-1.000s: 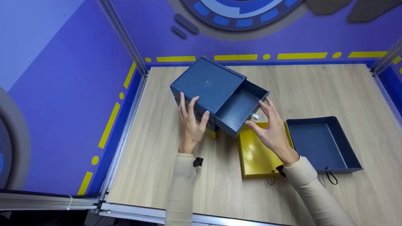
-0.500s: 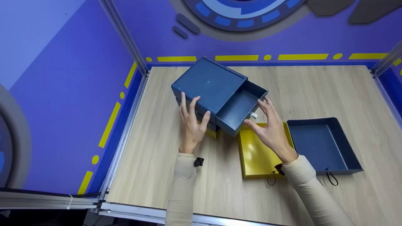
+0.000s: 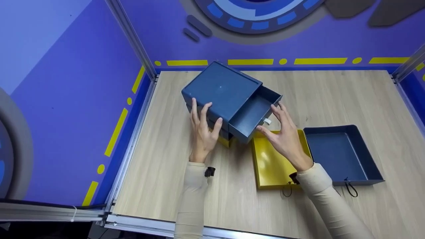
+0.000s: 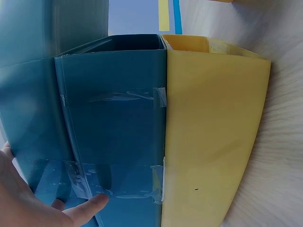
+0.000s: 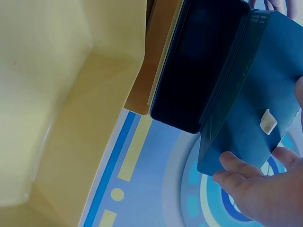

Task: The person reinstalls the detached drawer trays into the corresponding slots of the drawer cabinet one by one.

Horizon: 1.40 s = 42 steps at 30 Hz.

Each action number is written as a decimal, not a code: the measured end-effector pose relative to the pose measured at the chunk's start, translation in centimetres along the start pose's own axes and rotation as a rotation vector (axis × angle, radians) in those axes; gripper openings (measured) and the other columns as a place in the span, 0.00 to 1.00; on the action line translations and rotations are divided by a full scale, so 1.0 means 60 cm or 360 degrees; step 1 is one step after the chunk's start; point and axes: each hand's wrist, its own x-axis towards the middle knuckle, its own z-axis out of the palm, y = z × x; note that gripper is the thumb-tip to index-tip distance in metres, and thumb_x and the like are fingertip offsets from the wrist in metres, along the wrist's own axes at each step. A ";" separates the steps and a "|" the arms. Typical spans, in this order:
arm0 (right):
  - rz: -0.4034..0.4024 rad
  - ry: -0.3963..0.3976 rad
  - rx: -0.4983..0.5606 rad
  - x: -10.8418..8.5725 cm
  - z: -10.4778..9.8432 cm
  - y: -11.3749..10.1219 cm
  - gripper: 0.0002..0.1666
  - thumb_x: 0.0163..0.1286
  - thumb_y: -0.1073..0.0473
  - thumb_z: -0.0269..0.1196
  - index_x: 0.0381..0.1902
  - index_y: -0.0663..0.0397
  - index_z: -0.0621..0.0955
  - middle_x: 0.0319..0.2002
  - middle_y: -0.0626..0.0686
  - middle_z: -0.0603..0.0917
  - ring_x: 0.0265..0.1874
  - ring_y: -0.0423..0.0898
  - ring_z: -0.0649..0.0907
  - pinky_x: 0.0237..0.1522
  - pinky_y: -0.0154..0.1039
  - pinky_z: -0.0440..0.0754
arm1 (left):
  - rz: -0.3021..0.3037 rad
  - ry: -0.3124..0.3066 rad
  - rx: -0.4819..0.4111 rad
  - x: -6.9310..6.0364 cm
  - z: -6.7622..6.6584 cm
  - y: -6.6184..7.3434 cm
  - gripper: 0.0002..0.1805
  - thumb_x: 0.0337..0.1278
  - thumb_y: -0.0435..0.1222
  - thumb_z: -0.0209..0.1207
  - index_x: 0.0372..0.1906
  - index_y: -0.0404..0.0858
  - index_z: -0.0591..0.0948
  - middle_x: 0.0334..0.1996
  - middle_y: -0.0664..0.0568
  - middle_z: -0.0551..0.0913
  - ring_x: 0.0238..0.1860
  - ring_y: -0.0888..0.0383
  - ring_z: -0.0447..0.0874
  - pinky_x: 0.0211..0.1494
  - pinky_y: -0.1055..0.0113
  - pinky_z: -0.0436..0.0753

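"What surrounds the cabinet (image 3: 219,89)?"
"Wooden bench (image 3: 235,196) beneath, purple wall (image 3: 159,36) behind."
"Its drawer (image 3: 250,114)?"
"Juts out, their shared long axis slanting toward the blue tray (image 3: 333,152); right fingers (image 3: 283,115) pinch it, left fingers (image 3: 202,115) spread against the cabinet."

A wood-grain tabletop (image 3: 232,199) bears a drawer unit (image 3: 220,88), a yellow drawer (image 3: 273,162) and, beside that, a blue drawer (image 3: 335,154).

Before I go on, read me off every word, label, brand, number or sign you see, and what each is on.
None: no word, brand or number can be read in any view.
White tab on the pulled-out drawer: no lettering shows.
Clear tape on the drawer unit: no print shows.
Back wall: shapes only.
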 end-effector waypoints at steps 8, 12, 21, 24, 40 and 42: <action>0.0017 -0.0031 -0.0011 0.003 0.005 -0.001 0.51 0.68 0.49 0.77 0.82 0.52 0.66 0.86 0.58 0.56 0.77 0.62 0.73 0.77 0.70 0.64 | -0.0015 0.0005 -0.0029 -0.005 0.002 -0.004 0.35 0.75 0.63 0.52 0.76 0.48 0.71 0.88 0.39 0.42 0.87 0.39 0.43 0.82 0.31 0.52; 0.0031 -0.0039 -0.0016 0.005 0.007 -0.002 0.51 0.68 0.47 0.77 0.82 0.50 0.66 0.87 0.57 0.56 0.78 0.62 0.73 0.77 0.70 0.64 | -0.0014 0.0012 -0.0015 -0.005 0.002 -0.004 0.35 0.75 0.63 0.52 0.76 0.48 0.71 0.88 0.39 0.42 0.87 0.39 0.44 0.82 0.31 0.53; 0.0018 -0.0037 -0.0021 0.013 0.014 -0.007 0.51 0.68 0.46 0.76 0.82 0.51 0.66 0.86 0.57 0.56 0.78 0.61 0.72 0.78 0.69 0.62 | 0.0003 0.0038 0.0017 -0.006 -0.001 -0.005 0.36 0.75 0.63 0.51 0.75 0.47 0.72 0.87 0.37 0.44 0.86 0.38 0.46 0.82 0.32 0.53; 0.0017 -0.0034 -0.0018 0.017 0.016 -0.008 0.52 0.68 0.46 0.76 0.82 0.51 0.67 0.86 0.57 0.56 0.78 0.62 0.71 0.79 0.70 0.61 | 0.0001 0.0037 0.0019 -0.005 0.000 -0.005 0.36 0.75 0.64 0.51 0.75 0.48 0.72 0.87 0.38 0.44 0.86 0.38 0.46 0.82 0.32 0.53; 0.0054 -0.0060 -0.0051 0.028 0.027 -0.016 0.53 0.69 0.41 0.75 0.84 0.45 0.64 0.87 0.56 0.55 0.79 0.61 0.70 0.80 0.69 0.58 | -0.0003 -0.0017 0.0048 -0.002 0.000 -0.003 0.33 0.74 0.58 0.55 0.76 0.49 0.71 0.88 0.40 0.42 0.86 0.40 0.46 0.83 0.33 0.53; 0.0064 -0.0067 -0.0057 0.031 0.027 -0.017 0.53 0.69 0.41 0.74 0.84 0.45 0.64 0.87 0.56 0.54 0.80 0.61 0.69 0.80 0.70 0.58 | -0.0003 -0.0016 0.0061 -0.001 0.000 -0.003 0.33 0.74 0.58 0.55 0.76 0.49 0.71 0.88 0.40 0.43 0.86 0.39 0.46 0.82 0.33 0.53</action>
